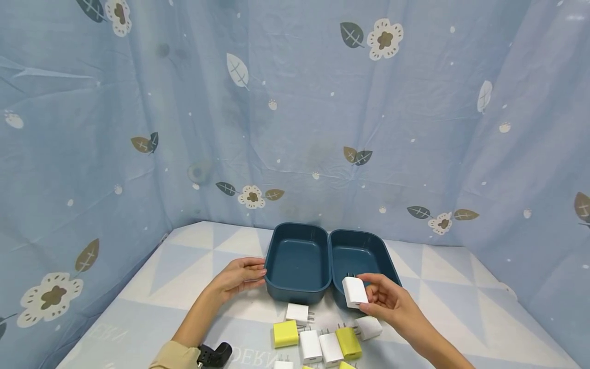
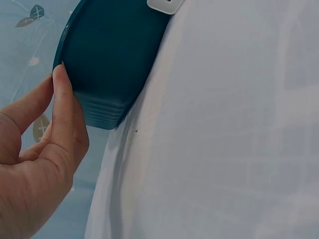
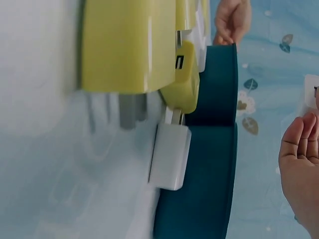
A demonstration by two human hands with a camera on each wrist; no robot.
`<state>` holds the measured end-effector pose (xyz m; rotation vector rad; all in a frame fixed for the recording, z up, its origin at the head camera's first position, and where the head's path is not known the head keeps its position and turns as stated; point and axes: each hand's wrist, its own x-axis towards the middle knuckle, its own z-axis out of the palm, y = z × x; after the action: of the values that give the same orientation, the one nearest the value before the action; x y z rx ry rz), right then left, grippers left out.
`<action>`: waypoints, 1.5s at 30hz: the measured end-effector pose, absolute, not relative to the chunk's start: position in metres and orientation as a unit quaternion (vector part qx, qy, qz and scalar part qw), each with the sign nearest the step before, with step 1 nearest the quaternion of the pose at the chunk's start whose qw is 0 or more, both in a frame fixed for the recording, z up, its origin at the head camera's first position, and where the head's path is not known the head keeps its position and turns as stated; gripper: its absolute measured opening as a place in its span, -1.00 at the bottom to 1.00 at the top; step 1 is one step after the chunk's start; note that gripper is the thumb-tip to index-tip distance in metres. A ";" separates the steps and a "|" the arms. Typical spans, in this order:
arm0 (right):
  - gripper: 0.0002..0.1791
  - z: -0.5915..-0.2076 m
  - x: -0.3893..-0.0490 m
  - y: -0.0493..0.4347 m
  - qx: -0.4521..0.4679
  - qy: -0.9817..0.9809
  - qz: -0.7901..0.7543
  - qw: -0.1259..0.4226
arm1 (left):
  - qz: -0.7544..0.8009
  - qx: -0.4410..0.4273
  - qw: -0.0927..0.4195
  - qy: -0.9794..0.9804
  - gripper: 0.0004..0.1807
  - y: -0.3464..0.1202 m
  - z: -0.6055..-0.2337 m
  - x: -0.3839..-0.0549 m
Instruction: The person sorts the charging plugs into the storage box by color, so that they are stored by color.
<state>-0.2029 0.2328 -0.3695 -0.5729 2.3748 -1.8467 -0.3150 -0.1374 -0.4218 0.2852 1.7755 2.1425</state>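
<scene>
My right hand (image 1: 389,302) pinches a white charger plug (image 1: 354,292), prongs upward, above the front of the right dark-blue bin (image 1: 394,259). In the right wrist view, only part of that hand shows at the right edge. At the left bin (image 1: 298,296), my left hand (image 1: 239,279) holds the left rim between thumb and fingers, clearer in the left wrist view. In front of the bins lie several white and yellow charger plugs, among them a yellow plug (image 1: 286,334), a white plug (image 1: 297,313) and another white plug (image 1: 369,327).
The two bins stand side by side on a patterned cloth (image 1: 184,266) near the back of the table. A floral curtain (image 1: 295,128) hangs behind and at both sides. More plugs are cut off at the lower frame edge. A black strap device (image 1: 215,354) sits on the left wrist.
</scene>
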 end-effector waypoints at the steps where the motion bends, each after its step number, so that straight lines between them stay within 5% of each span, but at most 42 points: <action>1: -0.41 -0.369 -0.205 0.230 -0.182 0.773 -0.606 0.039 | 0.755 0.103 0.172 0.624 -0.45 -0.137 -0.421 -0.315; 24: -0.38 -0.377 -0.243 0.188 -0.132 0.746 -0.651 0.047 | 0.757 0.100 0.180 0.620 -0.44 -0.138 -0.422 -0.316; 45: -0.42 -0.383 -0.272 0.148 -0.186 0.795 -0.578 0.002 | 0.761 0.109 0.187 0.612 -0.45 -0.137 -0.421 -0.314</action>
<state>-0.2723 0.1483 -0.3834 -0.5827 2.4938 -1.8145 -0.3144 -0.1372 -0.4211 0.3060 1.7232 2.1424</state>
